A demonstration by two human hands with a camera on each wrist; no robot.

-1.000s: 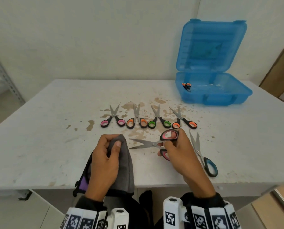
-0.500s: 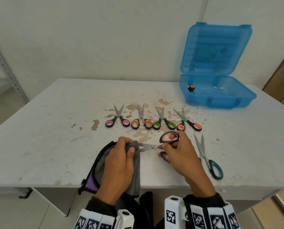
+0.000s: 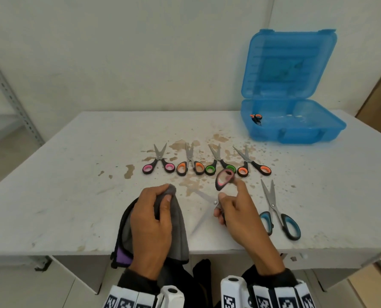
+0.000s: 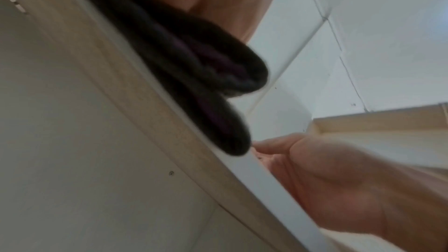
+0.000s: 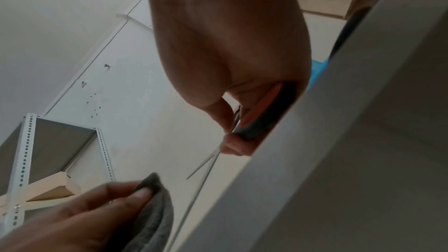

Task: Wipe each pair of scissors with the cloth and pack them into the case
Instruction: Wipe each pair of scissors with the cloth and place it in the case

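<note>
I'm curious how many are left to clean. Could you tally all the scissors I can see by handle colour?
Pink handles: 2, one on the table, one held in the right hand
Orange handles: 3, two on the table, one in the blue case
Green handles: 1
Blue handles: 1
Total: 7 pairs of scissors

White table (image 3: 74, 196) w/ brown stains (image 3: 129, 171) (metal shelving (image 3: 12, 94) at left).

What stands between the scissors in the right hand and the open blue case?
Nothing blocks the way. The pink-handled scissors are lifted in the right hand; a row of small scissors lies flat below the path, and the blue case stands open.
</note>
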